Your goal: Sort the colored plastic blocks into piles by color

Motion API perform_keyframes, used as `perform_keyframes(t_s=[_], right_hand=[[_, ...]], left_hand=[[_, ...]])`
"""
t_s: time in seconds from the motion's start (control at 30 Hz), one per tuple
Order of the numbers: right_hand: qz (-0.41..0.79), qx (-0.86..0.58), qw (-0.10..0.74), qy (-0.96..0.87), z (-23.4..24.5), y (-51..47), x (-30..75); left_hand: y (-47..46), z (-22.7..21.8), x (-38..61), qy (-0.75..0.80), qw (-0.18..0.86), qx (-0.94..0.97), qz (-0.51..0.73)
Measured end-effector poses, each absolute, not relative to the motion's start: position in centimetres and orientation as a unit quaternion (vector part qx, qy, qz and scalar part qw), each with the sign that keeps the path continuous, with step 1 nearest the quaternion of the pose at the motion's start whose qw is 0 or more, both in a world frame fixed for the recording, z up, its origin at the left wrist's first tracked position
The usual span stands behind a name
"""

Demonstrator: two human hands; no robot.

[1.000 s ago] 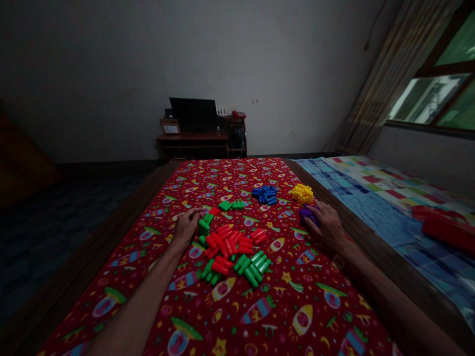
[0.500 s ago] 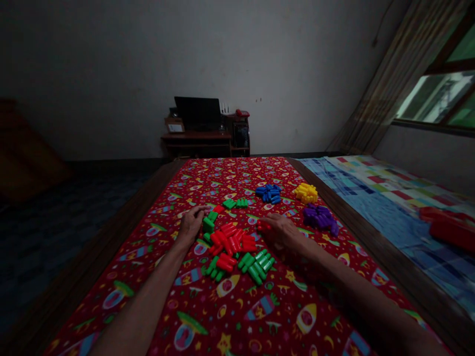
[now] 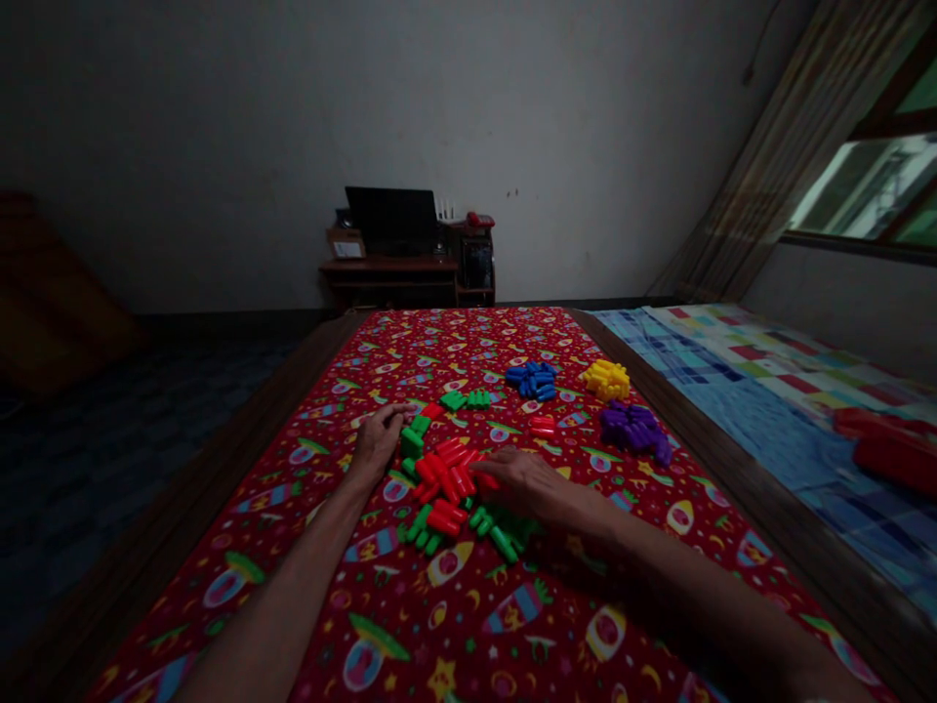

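A mixed heap of red blocks (image 3: 446,474) and green blocks (image 3: 505,535) lies in the middle of a red patterned cloth (image 3: 468,615). My left hand (image 3: 377,439) rests at the heap's left edge, fingers curled beside a green block (image 3: 411,441). My right hand (image 3: 521,480) lies over the heap's right side, fingertips on red blocks; what the fingers hold is hidden. Further back sit two red blocks (image 3: 543,426), a purple pile (image 3: 633,430), a yellow pile (image 3: 607,379), a blue pile (image 3: 534,380) and a few green blocks (image 3: 466,399).
The cloth covers a wood-framed surface (image 3: 241,430). A chequered mattress (image 3: 776,391) with a red object (image 3: 889,454) lies to the right. A desk with a monitor (image 3: 395,256) stands at the far wall. A curtained window (image 3: 856,186) is at the upper right.
My right hand moved left from the purple pile to the red and green heap. Two red blocks now lie apart behind the heap. My left hand stayed put.
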State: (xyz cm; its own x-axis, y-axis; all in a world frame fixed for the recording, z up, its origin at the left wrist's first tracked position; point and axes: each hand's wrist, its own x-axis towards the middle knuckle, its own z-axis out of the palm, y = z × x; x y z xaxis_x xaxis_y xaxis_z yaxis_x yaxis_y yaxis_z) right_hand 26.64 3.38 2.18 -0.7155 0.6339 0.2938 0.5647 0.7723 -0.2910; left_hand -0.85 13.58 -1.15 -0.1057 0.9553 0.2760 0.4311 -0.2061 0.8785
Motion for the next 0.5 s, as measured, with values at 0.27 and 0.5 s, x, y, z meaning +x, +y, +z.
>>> perform_keyframes(t_s=[0.27, 0.5], right_hand=[[-0.036, -0.445, 0.232, -0.864, 0.7, 6.8, 33.3], [-0.025, -0.409, 0.311, -0.857, 1.1, 6.9, 33.0]], left_hand=[[13.3, -0.5, -0.6, 0.58, 0.269, 0.607, 0.473], [13.0, 0.0, -0.3, 0.587, 0.266, 0.606, 0.468]])
